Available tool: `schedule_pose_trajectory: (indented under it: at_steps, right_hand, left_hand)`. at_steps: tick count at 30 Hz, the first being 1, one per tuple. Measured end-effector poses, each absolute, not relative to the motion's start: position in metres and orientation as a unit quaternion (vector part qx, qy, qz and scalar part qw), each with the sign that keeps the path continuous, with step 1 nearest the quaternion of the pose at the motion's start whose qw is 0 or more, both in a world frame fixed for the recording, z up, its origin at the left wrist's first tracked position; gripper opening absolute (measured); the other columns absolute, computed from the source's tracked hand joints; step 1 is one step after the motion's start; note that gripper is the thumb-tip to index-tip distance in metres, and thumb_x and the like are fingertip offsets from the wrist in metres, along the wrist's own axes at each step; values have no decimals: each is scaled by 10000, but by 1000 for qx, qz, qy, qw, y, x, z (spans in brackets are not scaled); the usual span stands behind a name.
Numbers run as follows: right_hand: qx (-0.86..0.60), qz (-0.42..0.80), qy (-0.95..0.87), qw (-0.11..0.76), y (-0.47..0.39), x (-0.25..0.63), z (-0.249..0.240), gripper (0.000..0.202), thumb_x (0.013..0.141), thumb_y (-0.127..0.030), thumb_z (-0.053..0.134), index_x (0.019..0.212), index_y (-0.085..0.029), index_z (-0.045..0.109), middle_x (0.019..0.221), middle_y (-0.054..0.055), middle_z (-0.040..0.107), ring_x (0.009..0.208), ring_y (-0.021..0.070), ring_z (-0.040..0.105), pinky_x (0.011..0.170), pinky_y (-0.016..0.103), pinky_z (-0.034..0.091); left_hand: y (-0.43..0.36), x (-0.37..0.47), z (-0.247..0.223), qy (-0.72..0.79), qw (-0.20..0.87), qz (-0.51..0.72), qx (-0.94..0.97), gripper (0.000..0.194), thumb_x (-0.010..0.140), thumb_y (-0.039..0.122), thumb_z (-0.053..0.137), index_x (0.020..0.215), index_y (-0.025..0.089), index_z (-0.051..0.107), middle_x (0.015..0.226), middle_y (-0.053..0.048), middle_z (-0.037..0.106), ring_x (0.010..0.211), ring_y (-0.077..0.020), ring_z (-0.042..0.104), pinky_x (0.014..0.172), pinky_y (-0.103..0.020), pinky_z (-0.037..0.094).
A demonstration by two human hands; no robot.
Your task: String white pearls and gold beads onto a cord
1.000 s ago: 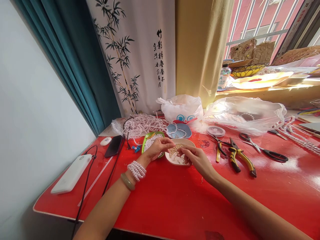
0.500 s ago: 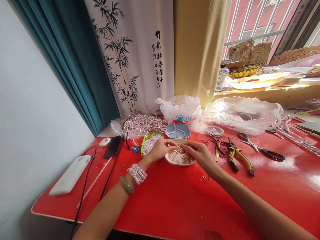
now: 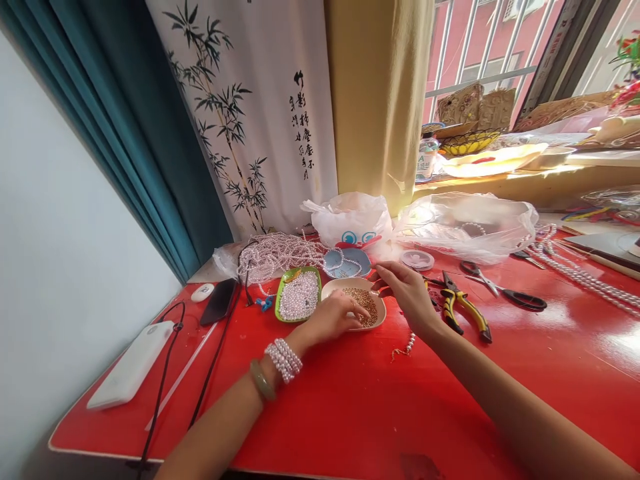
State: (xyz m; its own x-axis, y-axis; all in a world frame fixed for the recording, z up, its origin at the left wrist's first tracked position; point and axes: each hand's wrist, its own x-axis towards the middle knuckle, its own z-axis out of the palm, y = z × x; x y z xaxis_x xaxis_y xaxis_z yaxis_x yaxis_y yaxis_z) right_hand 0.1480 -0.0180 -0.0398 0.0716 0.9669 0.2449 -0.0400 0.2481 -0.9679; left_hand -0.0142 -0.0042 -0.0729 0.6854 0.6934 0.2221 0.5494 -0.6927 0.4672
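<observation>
My left hand (image 3: 336, 315) dips its curled fingers into a cream bowl (image 3: 327, 291) of small gold beads (image 3: 367, 303). Thumb and fingertips are close together, and whatever lies between them is too small to make out. To the right of the bowl, my right hand (image 3: 404, 293) is raised with fingertips pinched. From under it comes a beaded strand (image 3: 411, 343) of pearls ending in a thin gold chain (image 3: 399, 353) on the table; its upper part is hidden by the hand. A green tray (image 3: 278, 308) of white pearl beads (image 3: 299, 297) stands left of the bowl.
Behind the bowls are a blue dish (image 3: 350, 268), heaped pearl strings (image 3: 280, 253) and a plastic bag (image 3: 350, 220). Yellow-black pliers (image 3: 463, 307) and scissors (image 3: 520, 299) lie rightward. A phone (image 3: 219, 301), white power bank (image 3: 131, 363) and cables lie left.
My hands have moved apart: the left has lowered into the gold beads, the right has drawn to the right. More pearls of the strand now show below my right hand. The view has shifted slightly.
</observation>
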Motion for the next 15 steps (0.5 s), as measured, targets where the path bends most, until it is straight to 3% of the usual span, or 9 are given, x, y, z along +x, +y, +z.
schedule_pose_trajectory:
  at_steps: [6,10,15]
  right_hand:
    - [-438,422,-505,613,-17,157,-32,198,720,-327,522,788,-151,579,687,17,573,581,91,539,522,205,432]
    - [-433,417,-502,621,-17,159,-30,202,718,-330,527,780,-146,581,711,20,573,604,95,549,534,205,436]
    - [-428,404,-516,622,-20,158,-29,237,707,-352,539,807,-144,595,730,27,589,619,103,556,567,229,449]
  left_hand:
    - [-3,-5,-74,365,177,183,896,120,700,263,561,712,190,655,772,-28,621,854,-184,494,753,-269,361]
    - [-5,-7,-77,378,194,207,881,118,701,256,548,697,178,637,778,-30,615,852,-176,500,754,-268,368]
    - [0,-11,-79,432,300,307,794,153,690,278,548,726,159,638,750,-36,616,736,-155,528,693,-275,402]
